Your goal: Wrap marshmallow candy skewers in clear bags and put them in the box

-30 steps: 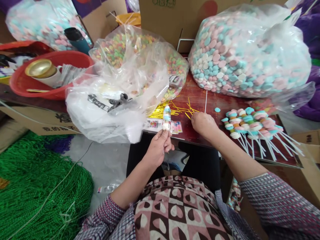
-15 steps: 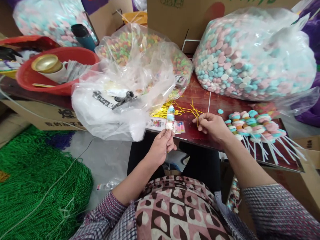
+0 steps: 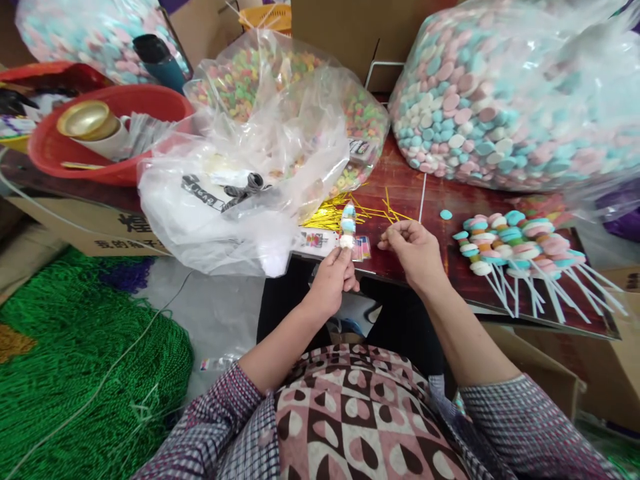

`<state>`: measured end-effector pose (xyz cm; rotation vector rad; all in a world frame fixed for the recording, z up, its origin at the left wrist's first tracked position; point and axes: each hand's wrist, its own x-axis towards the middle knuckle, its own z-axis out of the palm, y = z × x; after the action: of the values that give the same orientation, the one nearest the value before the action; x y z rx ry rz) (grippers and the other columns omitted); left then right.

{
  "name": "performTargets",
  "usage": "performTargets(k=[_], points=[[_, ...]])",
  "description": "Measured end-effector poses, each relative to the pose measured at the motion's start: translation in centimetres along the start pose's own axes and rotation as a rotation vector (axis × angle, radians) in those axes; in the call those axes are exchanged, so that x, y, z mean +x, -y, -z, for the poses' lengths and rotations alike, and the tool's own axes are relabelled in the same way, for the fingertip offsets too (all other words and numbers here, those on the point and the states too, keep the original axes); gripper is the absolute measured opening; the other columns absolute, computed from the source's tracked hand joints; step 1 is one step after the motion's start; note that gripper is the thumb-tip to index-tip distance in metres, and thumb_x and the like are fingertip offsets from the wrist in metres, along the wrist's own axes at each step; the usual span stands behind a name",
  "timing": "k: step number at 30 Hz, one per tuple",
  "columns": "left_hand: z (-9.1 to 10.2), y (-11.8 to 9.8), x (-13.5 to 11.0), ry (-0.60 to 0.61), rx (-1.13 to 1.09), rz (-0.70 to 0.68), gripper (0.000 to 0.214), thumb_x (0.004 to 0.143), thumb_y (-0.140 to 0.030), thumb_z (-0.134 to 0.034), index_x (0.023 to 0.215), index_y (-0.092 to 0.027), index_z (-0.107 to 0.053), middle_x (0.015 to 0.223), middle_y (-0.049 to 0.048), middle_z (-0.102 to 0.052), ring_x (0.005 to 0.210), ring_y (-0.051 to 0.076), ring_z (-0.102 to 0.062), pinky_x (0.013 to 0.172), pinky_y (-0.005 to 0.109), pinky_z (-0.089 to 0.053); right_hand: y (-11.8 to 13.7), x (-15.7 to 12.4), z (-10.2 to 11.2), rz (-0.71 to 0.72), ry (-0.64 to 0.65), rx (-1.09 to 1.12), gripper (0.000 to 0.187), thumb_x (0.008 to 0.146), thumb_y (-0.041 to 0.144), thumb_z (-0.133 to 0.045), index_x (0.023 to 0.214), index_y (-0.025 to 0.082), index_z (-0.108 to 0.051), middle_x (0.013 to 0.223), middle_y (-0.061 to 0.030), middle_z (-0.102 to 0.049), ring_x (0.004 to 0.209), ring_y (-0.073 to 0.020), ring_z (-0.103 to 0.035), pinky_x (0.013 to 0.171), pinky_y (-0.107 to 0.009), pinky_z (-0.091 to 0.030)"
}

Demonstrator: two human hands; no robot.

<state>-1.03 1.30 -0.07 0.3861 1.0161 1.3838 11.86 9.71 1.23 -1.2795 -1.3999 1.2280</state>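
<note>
My left hand [image 3: 334, 280] is closed on the stick of a candy skewer [image 3: 347, 227], held upright in its clear wrapper at the table's front edge. A little to its right, my right hand [image 3: 414, 248] is closed in a pinch on a thin gold twist tie [image 3: 389, 212] lifted from the pile of gold ties [image 3: 336, 215] on the dark red table [image 3: 400, 193]. Small printed labels [image 3: 320, 240] lie just behind my left hand. A row of finished candy skewers [image 3: 510, 240] with white sticks lies on the table to the right.
A large bag of pink, blue and white candies [image 3: 505, 93] fills the back right. A bag of multicoloured candies [image 3: 285, 100] and a crumpled clear bag [image 3: 225, 200] sit at the left. A red basin [image 3: 100, 133] holds a gold-lidded cup. Green cord [image 3: 80, 360] covers the floor.
My right hand picked a gold tie out of the pile and drew it back toward me, nearer my left hand. My left hand kept the skewer upright.
</note>
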Motion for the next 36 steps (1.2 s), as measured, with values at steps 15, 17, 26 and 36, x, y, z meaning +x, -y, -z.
performTargets(k=[15,17,26,36], points=[[-0.4,-0.1,0.1,0.023,0.018,0.016,0.033,0.083,-0.047,-0.063,0.080,-0.019,-0.046,0.050,-0.0125,-0.031,0.036,0.003,-0.029,0.044,0.020,-0.041,0.7,-1.6,-0.7,-0.040,-0.016,0.193,0.025,0.065,0.024,-0.078,0.086,0.020,-0.066,0.084,0.0015,-0.067,0.076,-0.0114,-0.064,0.081,-0.030,-0.054],[-0.6,-0.1,0.1,0.030,0.017,0.017,0.030,0.084,-0.044,-0.062,0.080,-0.020,-0.046,0.050,-0.0123,-0.031,0.036,0.003,-0.029,0.044,0.020,-0.041,0.9,-2.2,-1.3,-0.003,0.013,0.140,0.024,0.067,0.022,-0.076,0.089,0.021,-0.066,0.087,0.0007,-0.069,0.078,-0.0120,-0.064,0.081,-0.029,-0.053],[-0.8,-0.2,0.0,0.016,0.020,0.033,0.013,0.083,-0.029,-0.057,0.084,-0.021,-0.046,0.049,-0.0122,-0.031,0.035,0.005,-0.030,0.041,0.018,-0.038,2.0,-3.9,-2.1,0.341,0.077,-0.420,0.010,0.082,0.023,-0.061,0.085,0.021,-0.070,0.087,-0.0035,-0.071,0.080,-0.0175,-0.066,0.076,-0.032,-0.052],[-0.1,-1.1,0.3,-0.022,-0.123,0.092,0.014,0.085,-0.028,-0.055,0.078,-0.019,-0.048,0.048,-0.0118,-0.030,0.034,0.004,-0.027,0.042,0.021,-0.038,-2.0,0.1,1.3,0.142,-0.092,-0.440,0.021,0.082,0.029,-0.058,0.093,0.017,-0.072,0.090,-0.0068,-0.074,0.081,-0.0210,-0.067,0.081,-0.038,-0.052]])
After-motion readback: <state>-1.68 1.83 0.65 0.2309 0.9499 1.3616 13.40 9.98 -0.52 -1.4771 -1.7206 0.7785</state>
